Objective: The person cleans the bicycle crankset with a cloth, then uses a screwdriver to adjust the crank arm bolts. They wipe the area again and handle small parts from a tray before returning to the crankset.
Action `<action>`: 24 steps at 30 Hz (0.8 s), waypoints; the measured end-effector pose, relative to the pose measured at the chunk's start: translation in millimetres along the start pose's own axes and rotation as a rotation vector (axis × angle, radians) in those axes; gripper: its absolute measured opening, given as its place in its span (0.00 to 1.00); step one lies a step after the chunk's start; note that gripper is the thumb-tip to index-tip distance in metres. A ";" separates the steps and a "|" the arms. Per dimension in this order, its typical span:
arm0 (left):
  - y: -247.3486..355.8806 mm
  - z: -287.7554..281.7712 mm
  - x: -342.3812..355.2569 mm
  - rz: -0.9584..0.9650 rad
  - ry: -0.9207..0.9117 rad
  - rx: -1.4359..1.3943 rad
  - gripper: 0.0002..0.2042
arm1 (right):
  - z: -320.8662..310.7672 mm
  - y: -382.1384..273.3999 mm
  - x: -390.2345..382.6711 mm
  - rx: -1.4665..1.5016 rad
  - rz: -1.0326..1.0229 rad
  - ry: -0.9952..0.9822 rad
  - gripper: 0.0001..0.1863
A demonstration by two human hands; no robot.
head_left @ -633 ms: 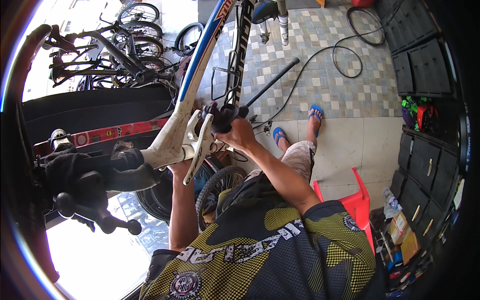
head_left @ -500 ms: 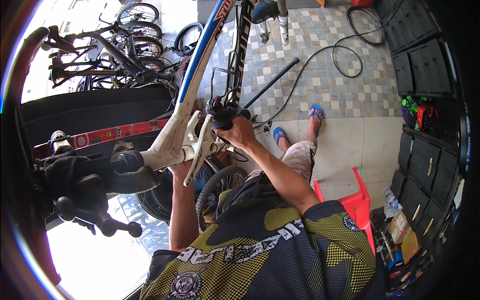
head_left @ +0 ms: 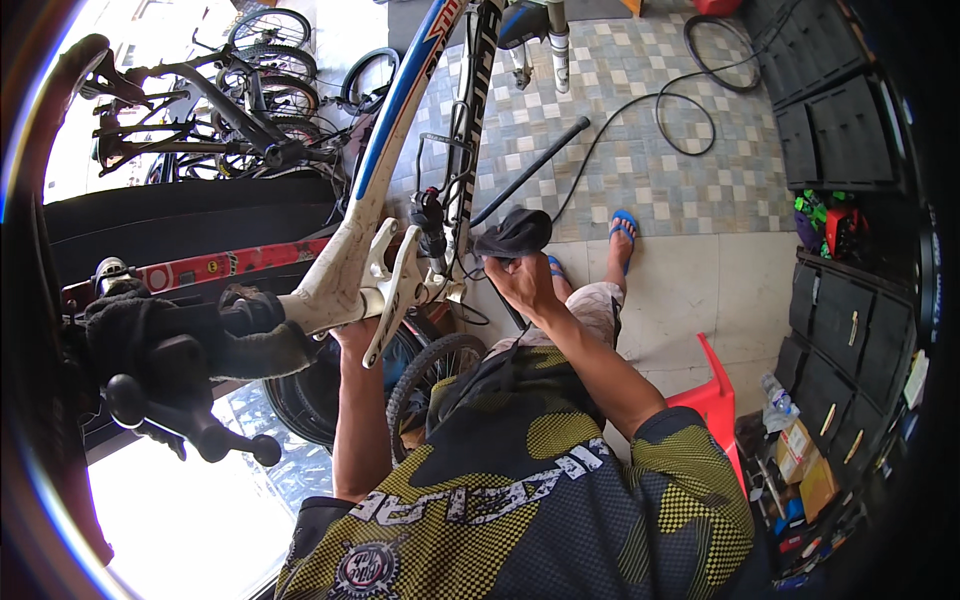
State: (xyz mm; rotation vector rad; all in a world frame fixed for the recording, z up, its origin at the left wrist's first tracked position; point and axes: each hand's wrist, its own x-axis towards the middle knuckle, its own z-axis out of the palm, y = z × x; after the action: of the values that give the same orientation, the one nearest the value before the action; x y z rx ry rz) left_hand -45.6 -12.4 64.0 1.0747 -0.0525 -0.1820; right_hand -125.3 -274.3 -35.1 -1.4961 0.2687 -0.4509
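Observation:
A white bike frame [head_left: 350,250] with a blue and red tube is held in the black clamp [head_left: 150,350] of a repair stand at the left. My right hand [head_left: 520,282] is closed on a bunched black cloth [head_left: 515,233], just right of the frame and apart from it. Beside the cloth, the black rear shock [head_left: 428,222] shows between the tubes, near the white linkage arm [head_left: 395,295]. My left hand [head_left: 356,336] reaches up under the frame's lower end; its fingers are hidden behind the frame.
Several bikes [head_left: 275,80] stand at the far left. Below the frame leans a wheel [head_left: 430,380]. A black tube [head_left: 530,170] and a black hose [head_left: 655,95] lie on the tiled floor. A red plastic chair [head_left: 715,400] is at my right, beside black drawers [head_left: 840,315] and cardboard boxes [head_left: 805,465].
My right hand has moved right, off the rear shock, taking the black cloth with it. The shock is now uncovered. My left hand stays under the frame.

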 end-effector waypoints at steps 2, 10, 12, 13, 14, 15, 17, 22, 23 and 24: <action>-0.4 -1.6 0.4 -0.021 -0.026 -0.020 0.45 | -4.1 -2.9 -7.3 -0.041 0.011 -0.037 0.14; -1.1 3.7 -1.1 -0.076 0.035 -0.118 0.44 | 34.4 -25.2 1.9 0.680 0.156 -0.156 0.13; -0.2 6.6 0.9 -0.078 0.047 -0.108 0.44 | 50.1 -24.9 11.9 0.383 0.235 -0.190 0.16; -0.2 8.3 1.4 -0.079 0.046 -0.098 0.44 | 58.4 -23.4 17.0 0.163 0.278 -0.211 0.17; 0.0 9.7 2.1 -0.075 0.036 -0.077 0.45 | 63.6 -20.8 20.4 -0.038 0.270 -0.213 0.17; -0.3 11.2 2.6 -0.084 0.018 -0.094 0.46 | 68.6 -17.7 24.6 -0.111 0.338 -0.192 0.18; -0.4 13.5 3.4 -0.085 -0.035 -0.097 0.47 | 68.9 -11.7 29.0 -0.078 0.251 -0.191 0.18; -3.1 13.5 5.5 -0.058 0.001 -0.120 0.46 | 44.0 -10.8 41.6 0.545 0.506 -0.224 0.14; -3.7 13.4 5.8 -0.060 -0.003 -0.139 0.46 | 39.5 -14.2 46.1 0.708 0.539 -0.239 0.13; -4.2 13.8 6.3 -0.051 -0.018 -0.130 0.45 | 36.7 -18.3 51.2 0.679 0.616 -0.271 0.14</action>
State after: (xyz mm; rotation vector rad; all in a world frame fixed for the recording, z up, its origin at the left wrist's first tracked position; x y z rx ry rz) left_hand -41.7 -27.4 66.6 0.9455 -0.0286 -0.2377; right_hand -65.8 -264.7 -9.2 -0.7359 0.3056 0.1570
